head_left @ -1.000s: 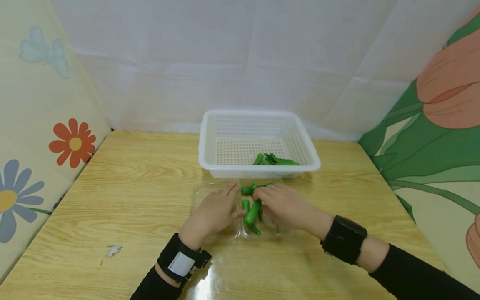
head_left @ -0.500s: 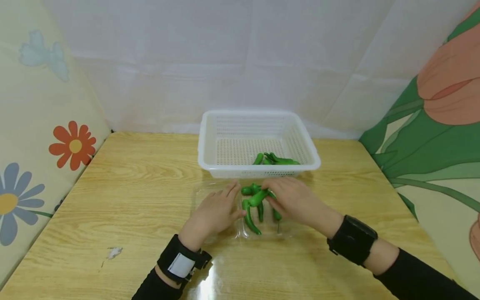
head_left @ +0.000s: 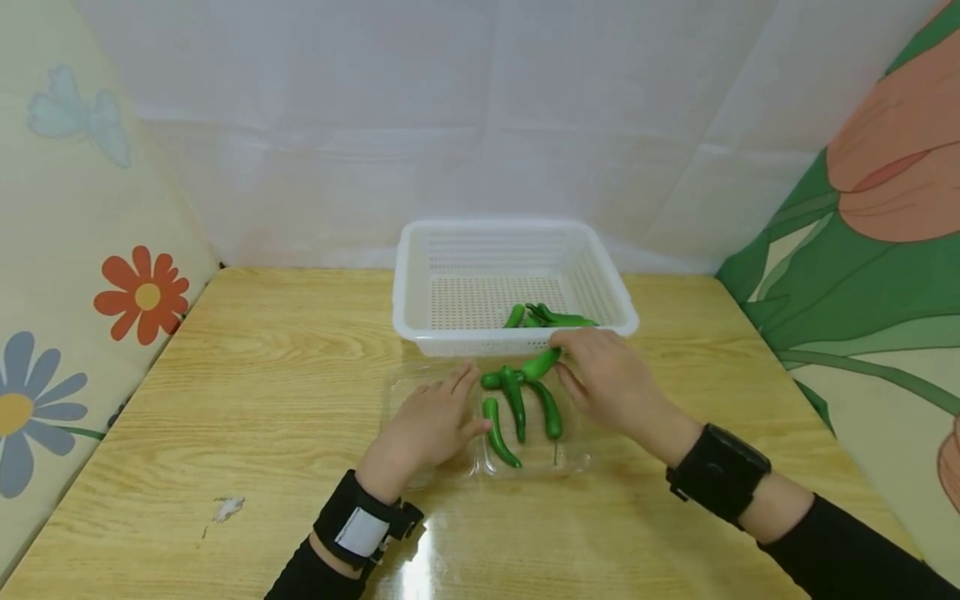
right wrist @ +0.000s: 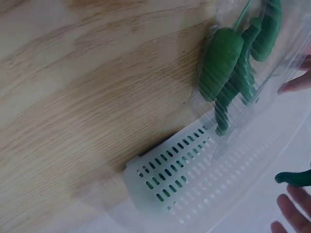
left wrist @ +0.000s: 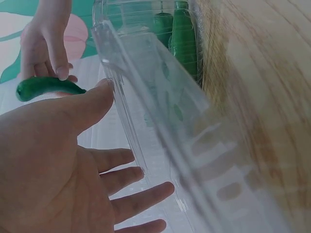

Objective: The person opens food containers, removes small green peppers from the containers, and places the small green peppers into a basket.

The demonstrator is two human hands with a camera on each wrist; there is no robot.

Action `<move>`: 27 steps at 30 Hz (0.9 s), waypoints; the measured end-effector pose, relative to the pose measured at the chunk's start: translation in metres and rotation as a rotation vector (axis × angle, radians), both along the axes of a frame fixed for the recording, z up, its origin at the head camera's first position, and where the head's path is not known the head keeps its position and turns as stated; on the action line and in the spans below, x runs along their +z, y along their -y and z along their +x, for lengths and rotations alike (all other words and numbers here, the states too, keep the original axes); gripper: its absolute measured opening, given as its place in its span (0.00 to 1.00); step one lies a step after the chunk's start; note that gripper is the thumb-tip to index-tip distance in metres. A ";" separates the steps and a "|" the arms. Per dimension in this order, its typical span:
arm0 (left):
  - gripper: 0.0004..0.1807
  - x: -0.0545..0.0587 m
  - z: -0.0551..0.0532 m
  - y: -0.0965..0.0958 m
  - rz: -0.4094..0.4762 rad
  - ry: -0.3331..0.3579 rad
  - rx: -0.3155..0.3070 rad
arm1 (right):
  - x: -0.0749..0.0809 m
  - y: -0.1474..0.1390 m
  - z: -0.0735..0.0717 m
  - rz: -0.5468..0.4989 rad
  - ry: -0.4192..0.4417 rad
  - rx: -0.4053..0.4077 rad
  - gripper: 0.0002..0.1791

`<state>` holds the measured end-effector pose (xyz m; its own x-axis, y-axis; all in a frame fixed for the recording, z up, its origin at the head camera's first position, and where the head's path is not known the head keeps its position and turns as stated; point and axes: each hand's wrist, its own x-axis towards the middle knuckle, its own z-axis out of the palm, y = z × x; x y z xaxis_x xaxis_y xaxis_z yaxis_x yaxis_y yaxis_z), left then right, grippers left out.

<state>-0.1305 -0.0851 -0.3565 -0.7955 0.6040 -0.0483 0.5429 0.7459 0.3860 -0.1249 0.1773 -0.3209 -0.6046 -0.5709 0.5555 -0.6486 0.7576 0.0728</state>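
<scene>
A green chili pepper [head_left: 540, 365] is pinched in my right hand [head_left: 618, 387] over the back of a clear plastic clamshell box. The same pepper [left wrist: 43, 89] shows in the left wrist view, between thumb and fingers, beyond the box's edge. Several green chili peppers [head_left: 552, 412] lie in the right half of the clear box [head_left: 536, 458]. My left hand [head_left: 431, 427] rests at the fold between the halves, its fingers straight and spread. In the left wrist view its thumb [left wrist: 103, 94] touches the clear rim.
Right behind the box stands a white perforated basket [head_left: 405, 321], with several more green peppers [head_left: 566, 320] in its front right. Both are on a wood-grain table [head_left: 300, 333]. A white sheet [head_left: 337, 150] hangs behind, and flower-printed panels [head_left: 885, 317] flank the sides.
My right hand has moved back and to the right with its pepper, from the middle of the box toward the basket's front. My left hand has stayed in place.
</scene>
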 end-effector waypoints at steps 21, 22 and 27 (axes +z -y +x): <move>0.43 0.000 -0.001 0.001 0.004 0.004 -0.010 | 0.003 -0.023 -0.020 -0.012 -0.025 -0.195 0.15; 0.43 0.001 -0.001 0.001 0.004 0.007 -0.009 | 0.003 -0.024 -0.021 -0.013 -0.028 -0.197 0.15; 0.43 0.001 -0.002 0.001 0.006 0.012 -0.007 | 0.002 -0.031 -0.029 -0.015 -0.022 -0.201 0.17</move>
